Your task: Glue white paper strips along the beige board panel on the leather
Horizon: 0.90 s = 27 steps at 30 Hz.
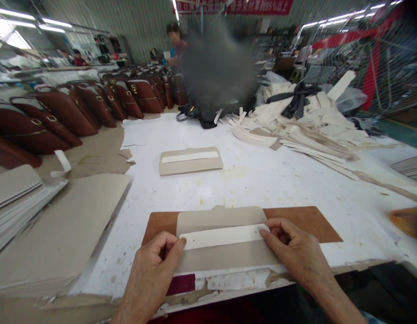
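Observation:
A long white strip [225, 236] with small dark holes stretches between my two hands. My left hand [157, 261] pinches its left end between thumb and fingers. At the right end, my right hand [292, 247] grips it the same way. Under the strip lies a beige panel [225, 257] with rounded top corners. Brown sheet [304, 222] sticks out from beneath the panel on both sides. Farther back rests another beige panel [191, 167] with a white strip [190, 157] along it. Whether the held strip touches the panel below is hard to tell.
Brown bags [114, 96] stand in rows at the left rear. Beige sheets [53, 225] are stacked at left. Loose strips [306, 130] heap up at right rear. A dark blurred shape [218, 67] blocks the centre background. A person [176, 42] stands behind.

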Each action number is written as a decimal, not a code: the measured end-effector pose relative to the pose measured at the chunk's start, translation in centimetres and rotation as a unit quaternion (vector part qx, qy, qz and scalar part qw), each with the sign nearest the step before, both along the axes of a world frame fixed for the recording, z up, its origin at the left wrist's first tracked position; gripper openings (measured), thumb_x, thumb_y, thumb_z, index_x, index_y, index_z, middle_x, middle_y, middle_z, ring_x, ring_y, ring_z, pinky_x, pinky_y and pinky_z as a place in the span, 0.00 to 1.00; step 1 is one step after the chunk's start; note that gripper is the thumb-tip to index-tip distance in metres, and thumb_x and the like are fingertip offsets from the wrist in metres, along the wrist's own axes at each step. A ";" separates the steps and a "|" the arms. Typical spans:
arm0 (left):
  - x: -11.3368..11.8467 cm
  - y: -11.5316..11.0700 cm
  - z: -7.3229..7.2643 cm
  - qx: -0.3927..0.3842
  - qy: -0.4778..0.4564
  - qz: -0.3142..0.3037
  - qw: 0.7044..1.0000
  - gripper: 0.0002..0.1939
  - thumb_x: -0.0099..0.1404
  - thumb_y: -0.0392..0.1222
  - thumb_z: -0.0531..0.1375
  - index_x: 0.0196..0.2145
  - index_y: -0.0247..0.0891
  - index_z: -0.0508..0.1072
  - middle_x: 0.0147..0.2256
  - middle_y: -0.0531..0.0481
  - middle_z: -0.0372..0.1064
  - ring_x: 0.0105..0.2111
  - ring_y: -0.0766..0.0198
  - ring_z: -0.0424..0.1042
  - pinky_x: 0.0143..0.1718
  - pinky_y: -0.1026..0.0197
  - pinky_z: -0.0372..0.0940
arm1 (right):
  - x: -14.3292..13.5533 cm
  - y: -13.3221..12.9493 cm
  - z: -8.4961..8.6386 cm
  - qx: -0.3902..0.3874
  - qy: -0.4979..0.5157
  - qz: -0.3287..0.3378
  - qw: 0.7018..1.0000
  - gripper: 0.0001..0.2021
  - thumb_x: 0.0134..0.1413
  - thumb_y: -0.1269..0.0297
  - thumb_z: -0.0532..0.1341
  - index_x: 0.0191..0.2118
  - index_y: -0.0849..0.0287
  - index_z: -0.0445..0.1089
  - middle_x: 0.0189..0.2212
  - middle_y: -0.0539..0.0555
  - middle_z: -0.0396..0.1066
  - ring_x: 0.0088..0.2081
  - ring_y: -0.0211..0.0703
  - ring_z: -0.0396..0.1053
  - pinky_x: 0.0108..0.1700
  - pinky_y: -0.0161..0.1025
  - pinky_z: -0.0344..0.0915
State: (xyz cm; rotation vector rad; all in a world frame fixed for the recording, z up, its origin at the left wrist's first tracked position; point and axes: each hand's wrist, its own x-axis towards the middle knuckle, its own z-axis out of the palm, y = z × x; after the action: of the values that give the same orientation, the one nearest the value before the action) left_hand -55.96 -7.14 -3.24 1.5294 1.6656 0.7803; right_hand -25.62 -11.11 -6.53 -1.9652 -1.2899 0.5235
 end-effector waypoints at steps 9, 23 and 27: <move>-0.2 0.2 -0.3 -0.004 0.020 0.001 1.000 0.24 0.68 0.64 0.60 0.24 0.44 0.70 0.22 0.58 0.60 0.25 0.62 0.59 0.31 0.60 0.54 | 0.6 0.6 -0.6 -0.004 -0.017 -0.010 1.000 0.22 0.52 0.39 0.61 0.34 0.52 0.79 0.22 0.49 0.70 0.24 0.47 0.70 0.30 0.43 0.64; 0.3 0.1 0.2 0.008 0.037 0.009 0.999 0.22 0.68 0.62 0.59 0.25 0.44 0.72 0.22 0.58 0.63 0.25 0.61 0.60 0.31 0.60 0.55 | 0.9 0.1 -1.2 -0.011 -0.032 0.017 0.999 0.19 0.61 0.42 0.62 0.38 0.52 0.79 0.25 0.47 0.71 0.26 0.45 0.69 0.33 0.43 0.62; 0.3 0.1 -0.1 0.016 0.027 0.008 0.999 0.23 0.69 0.61 0.59 0.24 0.44 0.71 0.23 0.57 0.65 0.25 0.62 0.61 0.30 0.60 0.55 | 0.8 0.2 -0.9 -0.023 -0.047 0.019 0.998 0.20 0.58 0.40 0.61 0.37 0.52 0.79 0.25 0.48 0.71 0.26 0.47 0.70 0.32 0.44 0.62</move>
State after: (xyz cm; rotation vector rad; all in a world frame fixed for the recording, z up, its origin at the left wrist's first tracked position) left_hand -55.67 -7.03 -3.32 1.5749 1.7145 0.7837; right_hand -24.79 -10.86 -7.44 -2.0285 -1.3859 0.4894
